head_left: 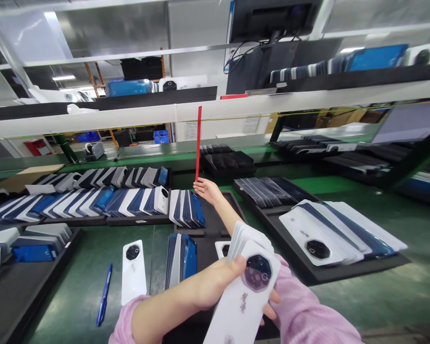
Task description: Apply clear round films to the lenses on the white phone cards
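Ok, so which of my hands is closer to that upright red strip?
Right. Your right hand is stretched out at the lower end of the red strip; I can't tell if they touch. Your left hand is lower in the picture, closer to you, gripping white panels.

can't actually read any text here tbh. the white phone back (232, 320) up front has a scribbly dark mark (243, 302) plus a fainter one near the bottom edge, both too blurry. the mark on the white panel (294, 224) at right? same deal, just a smudge.
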A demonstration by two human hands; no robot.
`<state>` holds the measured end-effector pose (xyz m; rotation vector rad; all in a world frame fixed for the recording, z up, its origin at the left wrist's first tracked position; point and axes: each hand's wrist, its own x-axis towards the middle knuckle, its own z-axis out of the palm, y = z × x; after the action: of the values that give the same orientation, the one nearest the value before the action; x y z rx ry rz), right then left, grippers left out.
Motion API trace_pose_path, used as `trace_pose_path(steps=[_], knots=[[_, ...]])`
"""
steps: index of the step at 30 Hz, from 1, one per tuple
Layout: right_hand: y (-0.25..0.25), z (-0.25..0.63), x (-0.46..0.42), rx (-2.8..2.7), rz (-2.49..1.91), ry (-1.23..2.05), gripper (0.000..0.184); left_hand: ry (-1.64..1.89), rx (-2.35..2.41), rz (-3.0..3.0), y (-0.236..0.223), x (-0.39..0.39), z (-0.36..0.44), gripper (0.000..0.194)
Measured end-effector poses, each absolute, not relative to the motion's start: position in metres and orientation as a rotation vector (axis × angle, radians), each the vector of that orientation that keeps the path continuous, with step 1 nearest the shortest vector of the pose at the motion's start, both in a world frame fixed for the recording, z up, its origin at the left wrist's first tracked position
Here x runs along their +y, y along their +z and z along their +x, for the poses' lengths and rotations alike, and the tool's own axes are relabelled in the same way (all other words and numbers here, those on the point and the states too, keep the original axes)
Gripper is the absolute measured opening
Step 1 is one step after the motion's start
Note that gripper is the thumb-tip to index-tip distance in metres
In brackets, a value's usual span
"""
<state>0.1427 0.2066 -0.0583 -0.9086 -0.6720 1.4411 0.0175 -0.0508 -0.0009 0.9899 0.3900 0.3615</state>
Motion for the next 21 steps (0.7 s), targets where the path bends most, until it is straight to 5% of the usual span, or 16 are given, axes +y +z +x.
trace_pose_path(steps=[7, 17, 21], knots=[[-0.057, 0.13, 0.216, -0.56, -0.848, 1.493, 0.03, 0.353, 0.378, 1.131, 0.02, -0.054, 0.012, 0.092], [-0.08, 0.135, 0.213, -0.716, -0.836, 1.311, 0.028, 0.353, 0.369, 1.19, 0.019, -0.055, 0.008, 0.078], [-0.082, 0.138, 0.215, -0.913, -0.942, 1.127, 0.027, 0.333, 0.31, 1.133, 0.003, -0.048, 0.013, 0.101]])
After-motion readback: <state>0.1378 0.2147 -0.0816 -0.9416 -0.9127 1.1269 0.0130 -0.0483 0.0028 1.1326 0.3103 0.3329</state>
